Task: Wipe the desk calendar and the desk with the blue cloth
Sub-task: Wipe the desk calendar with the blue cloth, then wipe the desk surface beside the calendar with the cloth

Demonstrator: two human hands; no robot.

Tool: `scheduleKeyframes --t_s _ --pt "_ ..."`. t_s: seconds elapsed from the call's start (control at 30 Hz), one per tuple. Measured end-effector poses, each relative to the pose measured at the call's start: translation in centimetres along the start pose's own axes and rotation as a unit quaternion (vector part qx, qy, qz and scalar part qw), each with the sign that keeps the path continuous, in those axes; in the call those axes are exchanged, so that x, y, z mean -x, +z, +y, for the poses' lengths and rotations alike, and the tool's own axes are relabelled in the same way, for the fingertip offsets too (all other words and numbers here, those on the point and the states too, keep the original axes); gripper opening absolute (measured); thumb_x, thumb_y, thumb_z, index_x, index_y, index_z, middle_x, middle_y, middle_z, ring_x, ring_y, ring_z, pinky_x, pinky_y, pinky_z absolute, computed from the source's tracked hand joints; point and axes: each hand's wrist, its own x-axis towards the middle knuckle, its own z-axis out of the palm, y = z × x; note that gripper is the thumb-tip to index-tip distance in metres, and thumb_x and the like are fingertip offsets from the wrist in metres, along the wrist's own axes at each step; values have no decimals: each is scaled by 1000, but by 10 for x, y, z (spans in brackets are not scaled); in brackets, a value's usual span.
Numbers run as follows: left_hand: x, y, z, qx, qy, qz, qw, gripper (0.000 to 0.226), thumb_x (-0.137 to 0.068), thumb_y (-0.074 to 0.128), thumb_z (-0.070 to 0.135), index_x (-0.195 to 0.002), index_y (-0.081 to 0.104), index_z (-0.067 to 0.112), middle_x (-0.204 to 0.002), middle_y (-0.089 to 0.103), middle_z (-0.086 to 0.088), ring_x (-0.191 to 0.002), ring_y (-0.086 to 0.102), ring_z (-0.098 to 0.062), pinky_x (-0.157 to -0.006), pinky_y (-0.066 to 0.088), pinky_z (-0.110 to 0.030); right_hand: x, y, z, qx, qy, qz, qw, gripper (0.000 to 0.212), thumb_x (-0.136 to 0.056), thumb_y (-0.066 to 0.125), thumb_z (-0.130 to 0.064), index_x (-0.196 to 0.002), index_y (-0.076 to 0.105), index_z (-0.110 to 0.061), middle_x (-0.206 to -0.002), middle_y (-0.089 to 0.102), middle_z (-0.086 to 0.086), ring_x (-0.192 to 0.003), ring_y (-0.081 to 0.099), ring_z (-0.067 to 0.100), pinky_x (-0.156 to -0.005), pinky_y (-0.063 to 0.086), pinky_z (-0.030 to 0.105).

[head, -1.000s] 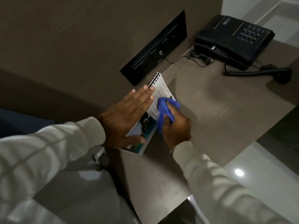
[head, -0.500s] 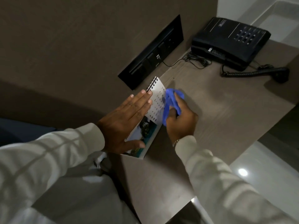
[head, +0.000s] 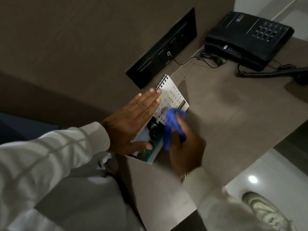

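Observation:
A spiral-bound desk calendar (head: 173, 95) stands near the back left edge of the brown desk (head: 233, 117), its white date page and dark photo facing me. My left hand (head: 131, 120) lies flat against its left side, fingers straight and together, thumb on the lower edge. My right hand (head: 185, 147) is shut on the bunched blue cloth (head: 171, 125) and presses it on the calendar's face, over the lower dates. The cloth hides part of the page.
A black telephone (head: 250, 37) sits at the desk's back right, its coiled cord and handset (head: 283, 73) lying off the cradle. A black socket panel (head: 166, 49) is set in the wall behind the calendar. My shoe (head: 263, 212) shows on the pale floor below right.
My right hand has drawn the blue cloth back down the calendar page from its upper right edge toward me. My left hand has stayed flat on the calendar.

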Motion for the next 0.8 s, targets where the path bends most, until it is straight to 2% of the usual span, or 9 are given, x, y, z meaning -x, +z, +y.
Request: scheduleKeyframes --t_s 0.1,0.17,0.27,0.37,0.43,0.53,0.63,0.73,0.8 --pt "0 2 -1 -4 -1 -6 1000 107 -93 47 71 -157 14 -7 -169 10 -28 -161 8 -39 -131 16 -52 -44 9 -8 53 -20 32 998 40 -92 51 -5 -132 52 -11 -100 71 17 -78 67 24 -73 59 39" --pt "0 1 0 3 -3 -11 1000 106 -93 47 70 -156 13 -8 -168 8 -28 -160 8 -40 -130 19 -54 -41 16 -9 75 -29 -7 997 43 -91 51 -3 -133 51 -11 -104 70 18 -84 68 27 -79 59 38" --pt "-1 -1 1 0 3 5 1000 103 -93 52 66 -154 19 -11 -167 14 -31 -160 12 -41 -130 22 -53 4 15 -1 14 8 -108 994 42 -90 53 -10 -128 56 -29 -126 65 9 -116 61 19 -102 49 31" --pt "-1 -1 1 3 7 4 1000 104 -94 47 68 -156 17 -10 -169 9 -29 -160 8 -40 -132 13 -47 56 3 11 7 32 -256 966 39 -92 54 -12 -127 55 -31 -122 66 4 -113 61 14 -101 49 27" --pt "-3 -1 -1 0 7 -15 1000 107 -93 46 71 -158 11 -7 -170 3 -27 -161 2 -39 -133 7 -44 66 -10 9 -8 47 -283 958 38 -93 54 -9 -126 55 -28 -122 66 0 -112 61 8 -100 51 29" --pt "-4 -1 1 -21 5 -41 999 113 -89 49 74 -159 9 -6 -171 1 -26 -161 0 -39 -133 9 -48 38 -41 -9 31 -17 -197 980 43 -90 54 -1 -124 54 -27 -120 64 -5 -108 61 3 -98 48 16" --pt "-1 -5 10 -34 -28 -43 998 111 -89 41 77 -160 9 -3 -172 1 -22 -161 1 -37 -132 10 -48 -14 -89 -28 121 -89 -128 980 45 -83 51 3 -125 60 -11 -121 68 12 -109 65 19 -99 49 28" --pt "4 -15 25 -18 -93 -31 995 104 -92 27 76 -161 9 0 -172 5 -21 -161 5 -37 -130 16 -52 -66 -136 -37 290 -158 -157 931 52 -78 55 12 -127 58 -6 -130 62 19 -114 64 32 -99 50 41" --pt "5 -24 39 5 -163 -23 986 103 -92 19 77 -161 8 0 -171 7 -22 -160 7 -39 -128 17 -54 -96 -156 -32 407 -131 -193 883 57 -81 55 7 -134 51 -12 -140 54 17 -110 64 40 -91 53 47"
